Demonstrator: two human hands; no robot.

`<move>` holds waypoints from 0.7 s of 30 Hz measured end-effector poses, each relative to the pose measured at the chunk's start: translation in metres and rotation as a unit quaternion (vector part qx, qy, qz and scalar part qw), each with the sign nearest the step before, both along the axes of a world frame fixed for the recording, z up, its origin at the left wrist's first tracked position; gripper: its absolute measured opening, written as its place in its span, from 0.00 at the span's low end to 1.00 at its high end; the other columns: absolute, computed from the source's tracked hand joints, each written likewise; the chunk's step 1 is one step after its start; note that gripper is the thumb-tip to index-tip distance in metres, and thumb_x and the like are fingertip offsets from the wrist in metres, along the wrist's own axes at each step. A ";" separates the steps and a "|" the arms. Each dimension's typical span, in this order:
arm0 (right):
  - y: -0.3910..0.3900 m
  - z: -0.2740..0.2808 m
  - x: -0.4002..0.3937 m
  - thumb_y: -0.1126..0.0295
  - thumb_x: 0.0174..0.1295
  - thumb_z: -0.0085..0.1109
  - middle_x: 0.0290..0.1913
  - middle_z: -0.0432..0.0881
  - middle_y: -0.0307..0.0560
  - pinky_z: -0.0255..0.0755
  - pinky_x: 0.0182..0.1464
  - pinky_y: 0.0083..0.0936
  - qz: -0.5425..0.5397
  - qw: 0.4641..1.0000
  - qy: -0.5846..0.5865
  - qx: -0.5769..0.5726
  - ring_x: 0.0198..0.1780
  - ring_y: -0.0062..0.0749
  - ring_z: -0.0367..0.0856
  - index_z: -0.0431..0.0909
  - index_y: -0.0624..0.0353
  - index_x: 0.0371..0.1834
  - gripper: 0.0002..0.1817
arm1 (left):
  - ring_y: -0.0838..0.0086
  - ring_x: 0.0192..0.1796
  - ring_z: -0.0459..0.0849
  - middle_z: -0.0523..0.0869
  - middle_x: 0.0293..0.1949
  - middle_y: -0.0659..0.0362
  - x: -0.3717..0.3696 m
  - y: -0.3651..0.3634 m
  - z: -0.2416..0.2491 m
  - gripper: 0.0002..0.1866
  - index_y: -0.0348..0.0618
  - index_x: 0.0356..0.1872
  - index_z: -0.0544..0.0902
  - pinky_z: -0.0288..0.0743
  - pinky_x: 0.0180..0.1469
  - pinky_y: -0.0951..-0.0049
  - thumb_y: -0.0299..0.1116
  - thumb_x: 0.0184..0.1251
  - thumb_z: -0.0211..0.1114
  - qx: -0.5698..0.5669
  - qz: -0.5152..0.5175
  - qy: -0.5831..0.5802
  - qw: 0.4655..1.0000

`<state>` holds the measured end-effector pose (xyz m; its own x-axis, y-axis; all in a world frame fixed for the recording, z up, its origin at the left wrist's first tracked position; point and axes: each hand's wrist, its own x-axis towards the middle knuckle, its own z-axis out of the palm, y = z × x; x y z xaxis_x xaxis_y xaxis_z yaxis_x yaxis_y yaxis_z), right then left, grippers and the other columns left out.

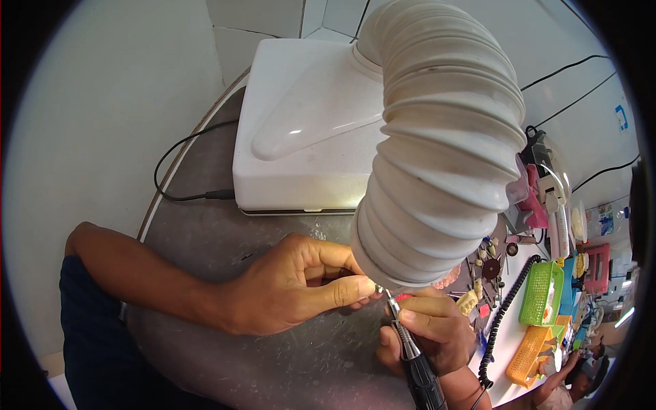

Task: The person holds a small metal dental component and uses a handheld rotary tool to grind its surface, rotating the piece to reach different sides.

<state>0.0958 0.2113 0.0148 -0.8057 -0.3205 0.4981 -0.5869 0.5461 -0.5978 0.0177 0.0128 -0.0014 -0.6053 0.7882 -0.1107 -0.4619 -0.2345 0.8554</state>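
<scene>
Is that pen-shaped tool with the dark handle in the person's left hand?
No, the right hand grips the pen-shaped tool, while the left hand pinches a small piece near its tip.

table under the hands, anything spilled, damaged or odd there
Pale specks dot the dark table like debris or wear, and small tools lie jumbled beside the right hand. It looks untidy, but no clear breakage or liquid spill shows.
</scene>
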 end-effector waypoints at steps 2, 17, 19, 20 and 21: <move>0.000 0.001 0.000 0.74 0.50 0.68 0.36 0.79 0.48 0.75 0.39 0.29 -0.003 1.000 -0.001 0.001 0.36 0.37 0.81 0.67 0.55 0.50 0.24 | 0.84 0.38 0.76 0.82 0.35 0.63 0.000 0.000 0.001 0.11 0.31 0.44 0.80 0.71 0.41 0.81 0.30 0.70 0.58 0.009 -0.005 -0.007 1.000; -0.001 0.002 -0.003 0.74 0.49 0.68 0.35 0.78 0.47 0.76 0.38 0.29 0.001 1.000 0.010 0.005 0.34 0.36 0.80 0.67 0.54 0.49 0.25 | 0.82 0.40 0.79 0.84 0.41 0.57 0.000 0.000 0.002 0.12 0.30 0.48 0.78 0.75 0.47 0.79 0.28 0.70 0.58 0.028 -0.008 -0.037 0.999; -0.001 0.002 -0.003 0.74 0.49 0.68 0.35 0.78 0.47 0.76 0.37 0.28 0.000 1.000 0.011 0.013 0.34 0.36 0.81 0.67 0.54 0.48 0.24 | 0.81 0.41 0.79 0.83 0.41 0.56 0.000 0.000 0.002 0.12 0.30 0.48 0.78 0.75 0.47 0.79 0.28 0.70 0.58 0.028 -0.008 -0.043 0.999; -0.002 0.001 -0.004 0.74 0.49 0.68 0.36 0.78 0.47 0.76 0.37 0.28 0.001 1.000 0.009 0.002 0.33 0.35 0.81 0.67 0.55 0.48 0.24 | 0.81 0.41 0.79 0.83 0.41 0.56 0.000 0.000 0.002 0.12 0.30 0.48 0.78 0.75 0.47 0.79 0.28 0.70 0.58 0.028 -0.008 -0.043 0.999; -0.002 0.001 -0.004 0.73 0.49 0.69 0.36 0.78 0.47 0.76 0.37 0.28 0.001 1.000 0.007 -0.008 0.33 0.35 0.81 0.67 0.55 0.48 0.24 | 0.80 0.41 0.79 0.83 0.41 0.56 0.000 0.000 0.003 0.11 0.31 0.48 0.78 0.76 0.47 0.79 0.28 0.70 0.58 0.027 -0.009 -0.044 0.999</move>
<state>0.0920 0.2095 0.0157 -0.7980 -0.3147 0.5140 -0.5964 0.5356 -0.5979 0.0176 0.0131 0.0017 -0.5807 0.8051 -0.1207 -0.5398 -0.2699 0.7973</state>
